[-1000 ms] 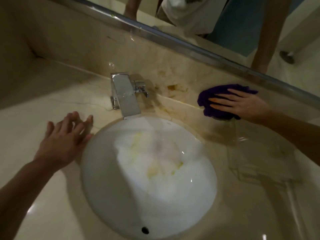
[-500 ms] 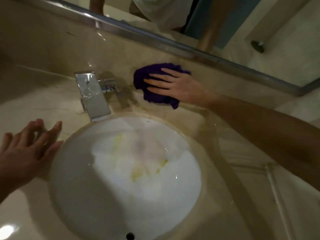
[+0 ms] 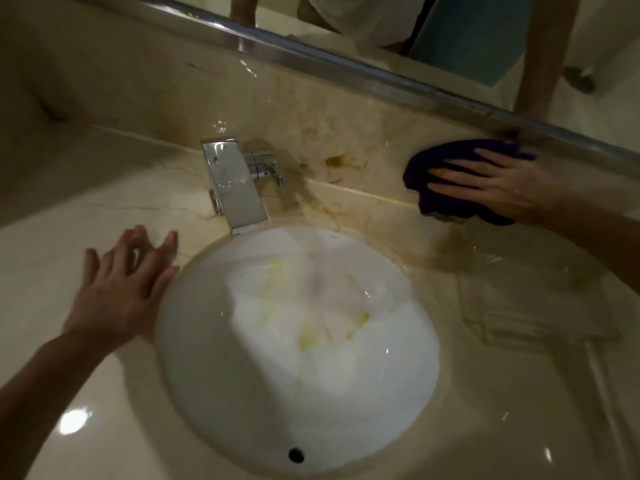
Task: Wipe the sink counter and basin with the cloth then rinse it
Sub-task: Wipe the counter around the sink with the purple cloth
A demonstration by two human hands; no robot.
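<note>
Since half a second ago cloth (image 3: 460, 178) swept right from faucet (image 3: 235, 188); right hand (image 3: 498, 183) presses it flat-palmed, soft, limp, bunchable. Left hand (image 3: 121, 289) open on table (image 3: 52, 271).

Both forearms bare, no sleeves; left hand (image 3: 119, 292), right hand (image 3: 498, 185) ungloved, ringless.

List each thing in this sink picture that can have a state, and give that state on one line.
cloth: bunched, pressed flat under the right hand.
right hand: open, fingers spread on the cloth.
left hand: open, empty, resting on the counter.
faucet: no water running.
basin: yellow-stained, undrained water not visible.
counter: wet, glossy.
</note>
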